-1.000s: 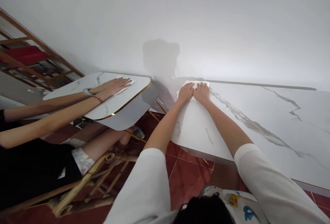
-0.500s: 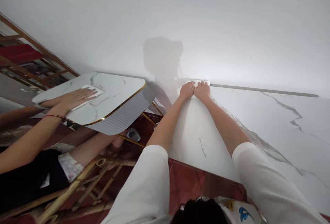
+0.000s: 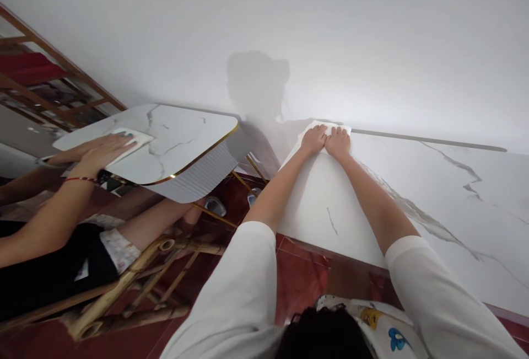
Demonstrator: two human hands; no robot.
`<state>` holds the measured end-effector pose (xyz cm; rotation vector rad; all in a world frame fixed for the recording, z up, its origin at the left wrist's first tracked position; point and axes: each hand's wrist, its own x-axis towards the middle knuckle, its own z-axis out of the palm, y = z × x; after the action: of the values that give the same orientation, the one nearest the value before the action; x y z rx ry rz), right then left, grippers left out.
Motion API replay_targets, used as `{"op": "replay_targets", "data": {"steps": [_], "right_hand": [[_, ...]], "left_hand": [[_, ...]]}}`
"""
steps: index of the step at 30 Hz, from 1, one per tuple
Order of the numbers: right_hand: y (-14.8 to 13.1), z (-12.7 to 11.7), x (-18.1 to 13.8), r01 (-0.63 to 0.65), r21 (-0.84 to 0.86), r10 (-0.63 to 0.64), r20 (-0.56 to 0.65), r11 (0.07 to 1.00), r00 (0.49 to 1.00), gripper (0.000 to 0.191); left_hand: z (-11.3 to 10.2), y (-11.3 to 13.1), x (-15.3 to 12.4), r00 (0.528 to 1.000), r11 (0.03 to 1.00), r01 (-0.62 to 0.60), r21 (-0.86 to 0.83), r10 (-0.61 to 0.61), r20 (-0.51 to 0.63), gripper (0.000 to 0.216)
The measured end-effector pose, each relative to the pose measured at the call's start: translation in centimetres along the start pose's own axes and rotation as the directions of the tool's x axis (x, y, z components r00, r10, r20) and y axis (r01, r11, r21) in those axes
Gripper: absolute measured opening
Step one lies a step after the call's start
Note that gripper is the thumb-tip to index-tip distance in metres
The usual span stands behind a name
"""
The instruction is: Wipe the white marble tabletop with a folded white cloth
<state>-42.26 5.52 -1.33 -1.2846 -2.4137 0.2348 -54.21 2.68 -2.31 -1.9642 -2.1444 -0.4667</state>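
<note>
Side by side, my left hand (image 3: 314, 138) and my right hand (image 3: 338, 142) press a thin white cloth (image 3: 324, 125) against the far edge of a white marble-patterned table (image 3: 351, 221). The fingers of both hands are bent down over the cloth, and the thumbs nearly meet. Part of the cloth shows beyond the fingertips and to the left of my left hand; the rest is under my palms.
A white wall (image 3: 372, 44) rises behind the table. To the left stands a rounded marble-top table (image 3: 182, 133) with a gold rim, where another person's hands (image 3: 101, 149) press a white cloth (image 3: 138, 139). That person sits on a bamboo chair (image 3: 140, 276). The floor (image 3: 297, 271) is red tile.
My hands have slid slightly right along the far edge, taking the white cloth with them. The other person's hands and cloth have moved left over their table. The camera view has shifted a little.
</note>
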Motion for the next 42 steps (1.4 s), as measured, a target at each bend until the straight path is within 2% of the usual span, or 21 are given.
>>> {"op": "replay_targets", "data": {"steps": [5, 12, 24, 29, 35, 42], "right_hand": [[-0.2, -0.6, -3.0, -0.021, -0.027, 0.020, -0.022, 0.999, 1.000, 0.052], [-2.3, -1.2, -9.2, -0.042, -0.010, 0.041, -0.027, 0.999, 0.999, 0.054], [-5.5, -4.1, -18.3, 0.014, -0.002, -0.014, 0.085, 1.000, 0.996, 0.053], [-6.8, -5.2, -21.8, 0.047, 0.020, -0.049, 0.119, 0.999, 0.992, 0.052], [-7.0, -5.8, -24.3, 0.087, 0.049, -0.093, 0.144, 0.995, 0.985, 0.055], [-5.3, -6.3, -25.5, 0.130, 0.063, -0.139, 0.153, 0.989, 0.979, 0.054]], "left_hand": [[-0.4, 1.0, -2.3, 0.998, 0.998, -0.057, -0.022, 0.057, 0.005, 0.046], [-2.4, 2.2, -8.4, 0.996, 0.997, -0.072, 0.011, 0.072, 0.049, 0.050], [-5.8, 4.7, -18.2, 0.999, 0.999, -0.033, 0.040, 0.034, -0.022, 0.047], [-7.1, 5.3, -21.9, 1.000, 0.999, -0.008, 0.041, 0.008, 0.004, 0.050], [-8.6, 7.1, -24.9, 0.998, 0.997, 0.066, 0.039, -0.066, 0.001, 0.052], [-9.0, 10.4, -25.9, 0.980, 0.978, 0.200, 0.054, -0.199, -0.024, 0.052]]}}
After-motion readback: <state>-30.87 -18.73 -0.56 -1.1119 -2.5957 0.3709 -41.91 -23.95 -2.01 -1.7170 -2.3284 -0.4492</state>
